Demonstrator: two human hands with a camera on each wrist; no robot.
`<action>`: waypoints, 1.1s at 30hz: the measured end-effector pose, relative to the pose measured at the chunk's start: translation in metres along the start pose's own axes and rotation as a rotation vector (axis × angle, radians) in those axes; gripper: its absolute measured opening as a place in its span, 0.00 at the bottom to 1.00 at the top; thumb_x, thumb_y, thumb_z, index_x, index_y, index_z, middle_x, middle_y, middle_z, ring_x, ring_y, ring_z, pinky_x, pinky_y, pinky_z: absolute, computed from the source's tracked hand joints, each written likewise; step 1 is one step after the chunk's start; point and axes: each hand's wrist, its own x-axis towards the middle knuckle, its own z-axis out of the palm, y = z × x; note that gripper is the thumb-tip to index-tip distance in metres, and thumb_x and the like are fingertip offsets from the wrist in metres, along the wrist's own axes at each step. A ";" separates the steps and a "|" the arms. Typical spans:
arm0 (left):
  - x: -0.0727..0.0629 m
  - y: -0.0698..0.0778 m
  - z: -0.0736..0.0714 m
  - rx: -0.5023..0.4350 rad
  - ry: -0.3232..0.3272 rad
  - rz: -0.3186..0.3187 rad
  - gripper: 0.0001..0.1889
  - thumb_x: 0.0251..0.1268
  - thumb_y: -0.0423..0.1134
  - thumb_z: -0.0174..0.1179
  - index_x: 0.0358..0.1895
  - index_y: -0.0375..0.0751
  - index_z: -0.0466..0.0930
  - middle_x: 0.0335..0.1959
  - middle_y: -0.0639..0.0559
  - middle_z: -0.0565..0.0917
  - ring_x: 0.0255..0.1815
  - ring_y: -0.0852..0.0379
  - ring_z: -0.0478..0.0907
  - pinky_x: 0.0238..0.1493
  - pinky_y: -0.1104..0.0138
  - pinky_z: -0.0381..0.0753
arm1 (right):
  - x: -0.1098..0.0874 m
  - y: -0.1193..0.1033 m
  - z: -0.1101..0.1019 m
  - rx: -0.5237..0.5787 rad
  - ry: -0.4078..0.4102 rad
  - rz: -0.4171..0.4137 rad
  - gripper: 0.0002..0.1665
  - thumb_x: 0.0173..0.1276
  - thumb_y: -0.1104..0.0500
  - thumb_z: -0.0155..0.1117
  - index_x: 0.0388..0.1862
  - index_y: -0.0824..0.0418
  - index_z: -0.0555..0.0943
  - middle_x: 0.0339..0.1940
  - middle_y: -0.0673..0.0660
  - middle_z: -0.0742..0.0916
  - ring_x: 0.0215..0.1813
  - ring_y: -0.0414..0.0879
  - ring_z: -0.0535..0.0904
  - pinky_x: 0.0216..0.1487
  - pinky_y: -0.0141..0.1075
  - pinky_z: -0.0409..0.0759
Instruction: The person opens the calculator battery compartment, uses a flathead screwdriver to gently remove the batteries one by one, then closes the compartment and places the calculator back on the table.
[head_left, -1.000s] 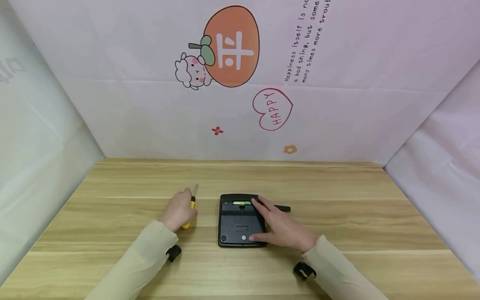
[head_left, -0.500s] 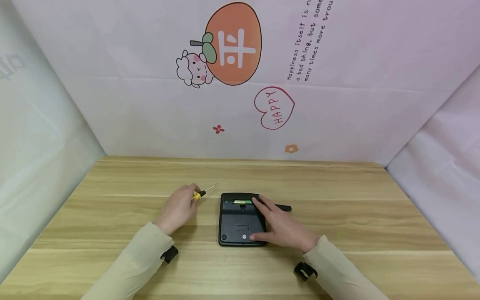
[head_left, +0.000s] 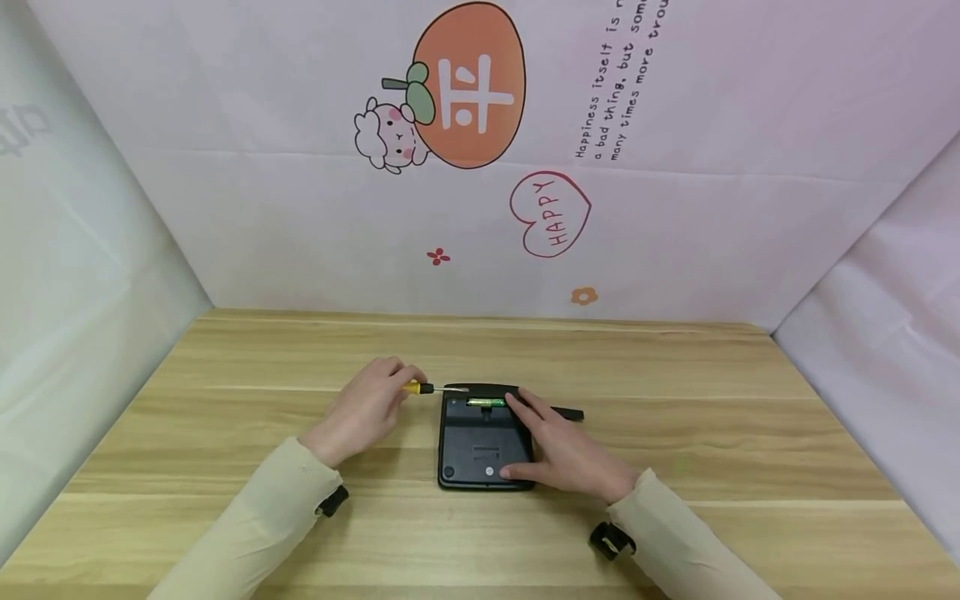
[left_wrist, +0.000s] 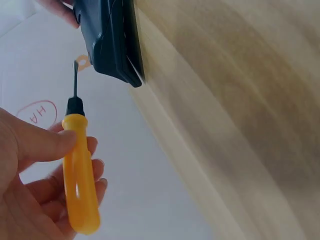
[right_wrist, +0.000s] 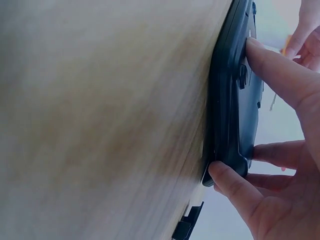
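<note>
Left hand (head_left: 358,414) — fingers curled round yellow screwdriver (left_wrist: 81,175), tip near black device (head_left: 476,440); right hand (head_left: 573,457) — fingers spread, touching device.

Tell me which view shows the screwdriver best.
The left wrist view: it shows the screwdriver large, end to end. The head view shows it small, partly covered; the right wrist view, only slivers.

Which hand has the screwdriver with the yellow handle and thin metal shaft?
The left hand: it grips the yellow-handled screwdriver. The right hand doesn't; it rests on the flat black rectangular device.
</note>
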 end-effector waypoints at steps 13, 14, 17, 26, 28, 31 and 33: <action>0.007 0.007 -0.006 0.139 -0.016 0.086 0.24 0.49 0.16 0.59 0.47 0.45 0.83 0.33 0.54 0.76 0.35 0.56 0.70 0.40 0.65 0.72 | 0.000 -0.002 -0.002 0.001 -0.009 0.016 0.57 0.57 0.38 0.69 0.77 0.57 0.53 0.78 0.63 0.56 0.73 0.60 0.62 0.63 0.52 0.71; 0.008 0.008 -0.007 0.148 -0.019 0.095 0.24 0.48 0.16 0.59 0.47 0.45 0.84 0.33 0.54 0.76 0.35 0.56 0.69 0.40 0.65 0.72 | 0.000 -0.002 -0.002 0.002 -0.009 0.016 0.57 0.57 0.38 0.69 0.77 0.57 0.53 0.78 0.63 0.56 0.73 0.60 0.61 0.63 0.53 0.70; 0.012 0.013 -0.012 0.193 -0.041 0.123 0.24 0.49 0.16 0.59 0.47 0.45 0.84 0.33 0.53 0.75 0.35 0.55 0.68 0.40 0.65 0.71 | 0.000 -0.001 -0.002 0.002 -0.008 0.012 0.57 0.57 0.38 0.69 0.77 0.57 0.53 0.78 0.63 0.56 0.73 0.60 0.61 0.63 0.53 0.70; 0.031 0.045 -0.029 0.410 -0.199 0.161 0.14 0.55 0.25 0.65 0.44 0.43 0.85 0.41 0.48 0.80 0.45 0.50 0.75 0.53 0.60 0.74 | 0.000 0.000 -0.002 0.009 -0.002 0.007 0.58 0.57 0.38 0.69 0.77 0.57 0.53 0.78 0.63 0.56 0.73 0.59 0.60 0.63 0.52 0.70; 0.034 0.053 -0.030 0.482 -0.208 0.191 0.13 0.54 0.28 0.68 0.44 0.44 0.85 0.44 0.48 0.81 0.49 0.50 0.75 0.56 0.60 0.73 | 0.000 0.000 -0.001 0.010 -0.002 0.003 0.57 0.57 0.38 0.69 0.77 0.57 0.53 0.78 0.63 0.56 0.73 0.59 0.61 0.64 0.52 0.70; 0.038 0.061 -0.029 0.580 -0.191 0.250 0.13 0.51 0.33 0.72 0.41 0.45 0.86 0.43 0.48 0.82 0.48 0.51 0.75 0.55 0.62 0.73 | 0.001 0.001 -0.001 0.007 -0.002 -0.001 0.57 0.57 0.38 0.69 0.77 0.57 0.53 0.78 0.63 0.56 0.73 0.59 0.61 0.63 0.52 0.70; 0.040 0.063 -0.028 0.605 -0.180 0.275 0.12 0.51 0.35 0.72 0.41 0.45 0.86 0.42 0.48 0.82 0.48 0.52 0.75 0.54 0.62 0.72 | 0.001 0.001 0.000 0.008 -0.001 -0.007 0.57 0.57 0.38 0.69 0.77 0.58 0.53 0.77 0.64 0.56 0.73 0.59 0.61 0.63 0.52 0.70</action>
